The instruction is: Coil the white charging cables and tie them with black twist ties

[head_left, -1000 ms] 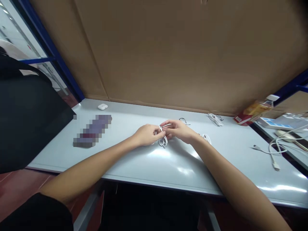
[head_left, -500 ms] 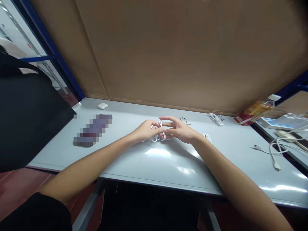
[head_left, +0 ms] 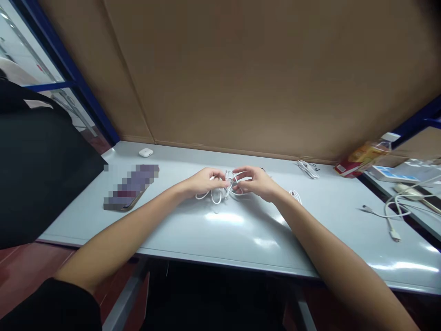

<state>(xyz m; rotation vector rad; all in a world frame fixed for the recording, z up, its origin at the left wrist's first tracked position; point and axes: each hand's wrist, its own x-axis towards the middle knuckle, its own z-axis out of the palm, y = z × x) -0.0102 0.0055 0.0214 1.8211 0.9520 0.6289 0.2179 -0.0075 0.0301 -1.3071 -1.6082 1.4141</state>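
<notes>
A thin white cable [head_left: 218,196] lies in loose loops on the pale grey table [head_left: 241,230], held between both hands near the table's middle. My left hand [head_left: 201,181] pinches the loops from the left, fingers curled closed on the cable. My right hand [head_left: 255,183] meets it from the right, thumb and fingers pinching the same cable. More of this cable trails out past my right wrist [head_left: 295,195].
A blurred dark flat object [head_left: 131,186] and a small white case [head_left: 145,152] lie at the left. A bundled white cable [head_left: 308,169] and a tilted bottle [head_left: 367,158] sit at the back right. Another loose cable [head_left: 389,216] lies right. Cardboard [head_left: 241,78] walls the back.
The cable's tight coil has spread into wider, looser loops toward the left. Both hands have shifted slightly farther from me and stay pinched on the cable.
</notes>
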